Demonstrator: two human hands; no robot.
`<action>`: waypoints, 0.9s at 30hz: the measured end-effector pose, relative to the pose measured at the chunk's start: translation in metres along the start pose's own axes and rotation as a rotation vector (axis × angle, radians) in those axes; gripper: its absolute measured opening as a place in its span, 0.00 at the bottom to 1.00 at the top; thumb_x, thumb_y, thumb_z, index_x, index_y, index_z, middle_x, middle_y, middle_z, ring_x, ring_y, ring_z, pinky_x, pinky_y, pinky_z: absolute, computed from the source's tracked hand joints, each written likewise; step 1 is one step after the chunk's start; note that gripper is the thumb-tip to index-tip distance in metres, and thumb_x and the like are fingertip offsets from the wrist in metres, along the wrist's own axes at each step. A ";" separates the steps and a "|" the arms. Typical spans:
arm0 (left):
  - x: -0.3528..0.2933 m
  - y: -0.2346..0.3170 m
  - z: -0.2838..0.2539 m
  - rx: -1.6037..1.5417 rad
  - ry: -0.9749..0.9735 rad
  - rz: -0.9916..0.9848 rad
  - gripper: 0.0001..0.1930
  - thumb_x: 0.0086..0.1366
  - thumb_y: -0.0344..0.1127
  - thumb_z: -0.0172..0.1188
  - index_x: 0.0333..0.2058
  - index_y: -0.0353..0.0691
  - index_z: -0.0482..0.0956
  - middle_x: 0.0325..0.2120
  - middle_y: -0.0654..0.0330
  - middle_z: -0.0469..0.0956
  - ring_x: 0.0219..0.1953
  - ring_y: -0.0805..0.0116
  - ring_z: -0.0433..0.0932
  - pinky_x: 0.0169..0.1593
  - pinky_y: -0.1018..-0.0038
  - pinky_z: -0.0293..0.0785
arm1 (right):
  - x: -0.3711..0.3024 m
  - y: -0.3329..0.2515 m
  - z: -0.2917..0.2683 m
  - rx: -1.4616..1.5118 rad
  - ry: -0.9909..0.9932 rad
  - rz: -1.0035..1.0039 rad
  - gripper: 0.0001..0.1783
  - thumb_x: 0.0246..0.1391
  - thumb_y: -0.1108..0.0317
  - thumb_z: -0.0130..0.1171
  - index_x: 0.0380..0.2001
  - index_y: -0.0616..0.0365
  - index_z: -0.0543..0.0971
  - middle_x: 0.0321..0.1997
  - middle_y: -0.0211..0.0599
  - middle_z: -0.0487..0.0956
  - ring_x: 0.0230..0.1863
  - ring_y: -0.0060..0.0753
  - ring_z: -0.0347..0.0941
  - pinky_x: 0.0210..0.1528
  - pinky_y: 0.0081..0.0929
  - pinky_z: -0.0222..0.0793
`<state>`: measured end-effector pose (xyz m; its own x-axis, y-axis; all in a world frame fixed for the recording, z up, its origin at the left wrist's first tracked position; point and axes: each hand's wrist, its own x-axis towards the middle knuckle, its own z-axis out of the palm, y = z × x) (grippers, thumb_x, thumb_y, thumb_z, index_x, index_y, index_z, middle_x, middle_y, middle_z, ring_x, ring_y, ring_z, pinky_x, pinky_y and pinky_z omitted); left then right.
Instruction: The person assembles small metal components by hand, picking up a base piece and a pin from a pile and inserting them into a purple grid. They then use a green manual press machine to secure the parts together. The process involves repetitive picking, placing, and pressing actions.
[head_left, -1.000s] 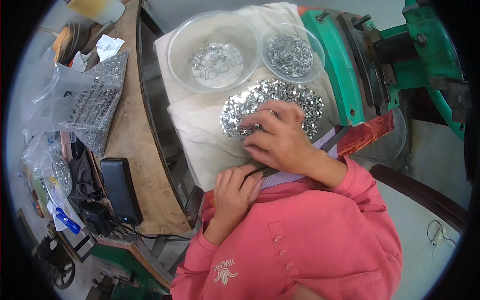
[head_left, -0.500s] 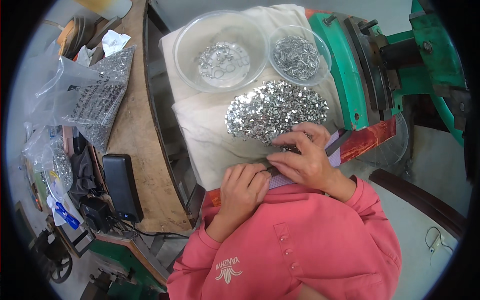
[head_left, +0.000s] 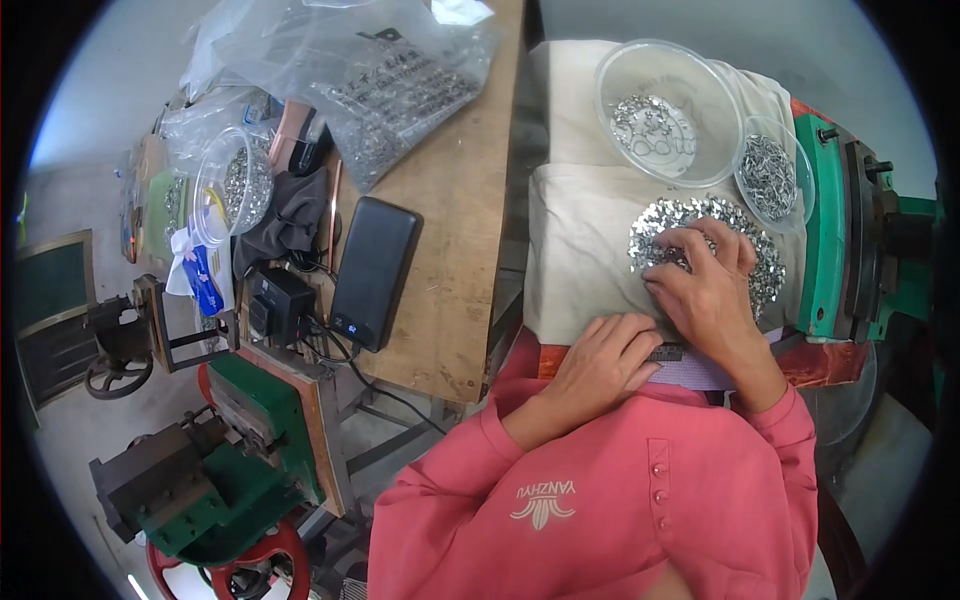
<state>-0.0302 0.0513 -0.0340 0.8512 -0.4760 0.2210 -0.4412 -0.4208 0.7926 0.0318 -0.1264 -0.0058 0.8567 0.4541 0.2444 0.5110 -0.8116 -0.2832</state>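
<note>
A heap of small shiny metal pieces [head_left: 765,240] lies on the cream cloth [head_left: 575,250]. My right hand [head_left: 712,295] is over the heap's near left part, fingers bent and thumb close to the index finger; whatever is between the tips is too small to make out. Closer to my body, my left hand [head_left: 608,362] has its fingers closed at the end of a dark metal strip [head_left: 666,352] on a pale purple checked cloth [head_left: 705,374]. The fingers hide much of the strip.
Behind the heap stand a large clear tub [head_left: 720,100] and a smaller clear tub [head_left: 808,190], both with metal parts. A green machine [head_left: 822,250] borders the right side. Leftward, a wooden table [head_left: 445,280] carries a black power bank [head_left: 375,272] and a plastic bag [head_left: 400,100] of parts.
The view has swung to the left. My right hand has moved farther onto the heap, away from the strip. My left hand stays by the strip.
</note>
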 end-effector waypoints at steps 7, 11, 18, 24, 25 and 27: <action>-0.002 -0.001 -0.003 0.001 0.005 -0.007 0.17 0.51 0.33 0.71 0.39 0.37 0.77 0.42 0.56 0.74 0.42 0.57 0.76 0.45 0.64 0.71 | 0.005 -0.002 -0.009 0.039 -0.061 0.019 0.09 0.37 0.67 0.70 0.27 0.48 0.85 0.50 0.26 0.77 0.59 0.41 0.64 0.58 0.44 0.53; -0.002 -0.002 -0.002 -0.015 0.019 -0.016 0.17 0.50 0.33 0.72 0.38 0.38 0.78 0.43 0.56 0.74 0.43 0.56 0.76 0.46 0.64 0.71 | 0.001 -0.001 -0.010 0.022 -0.046 -0.008 0.08 0.36 0.67 0.69 0.26 0.49 0.84 0.50 0.27 0.77 0.60 0.41 0.63 0.58 0.45 0.52; -0.003 -0.006 0.000 0.055 -0.002 0.012 0.19 0.47 0.33 0.74 0.39 0.40 0.78 0.43 0.56 0.77 0.44 0.54 0.76 0.46 0.63 0.74 | -0.005 0.005 -0.001 0.023 -0.020 -0.008 0.06 0.39 0.64 0.66 0.24 0.49 0.81 0.50 0.25 0.76 0.60 0.41 0.63 0.58 0.45 0.52; -0.001 -0.005 0.002 0.059 -0.006 0.031 0.19 0.45 0.32 0.76 0.36 0.40 0.79 0.40 0.55 0.78 0.41 0.55 0.77 0.44 0.64 0.73 | -0.037 0.013 -0.030 0.119 0.131 0.131 0.07 0.37 0.65 0.69 0.23 0.46 0.80 0.50 0.21 0.77 0.56 0.40 0.65 0.56 0.43 0.50; 0.000 -0.005 0.002 0.071 -0.013 0.033 0.19 0.45 0.32 0.76 0.36 0.40 0.79 0.40 0.56 0.78 0.41 0.56 0.77 0.43 0.64 0.72 | -0.049 0.013 -0.033 0.134 0.149 0.163 0.08 0.36 0.65 0.70 0.23 0.45 0.80 0.50 0.21 0.77 0.56 0.40 0.65 0.56 0.43 0.50; 0.003 -0.004 0.001 0.073 -0.047 0.045 0.18 0.46 0.32 0.75 0.36 0.40 0.79 0.39 0.57 0.78 0.40 0.57 0.77 0.42 0.65 0.71 | -0.068 0.009 -0.035 0.153 0.176 0.213 0.09 0.35 0.65 0.71 0.24 0.43 0.81 0.49 0.20 0.79 0.55 0.39 0.65 0.56 0.41 0.50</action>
<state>-0.0257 0.0512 -0.0371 0.8165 -0.5309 0.2269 -0.4997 -0.4529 0.7384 -0.0243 -0.1768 0.0074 0.9272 0.1989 0.3174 0.3376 -0.8108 -0.4782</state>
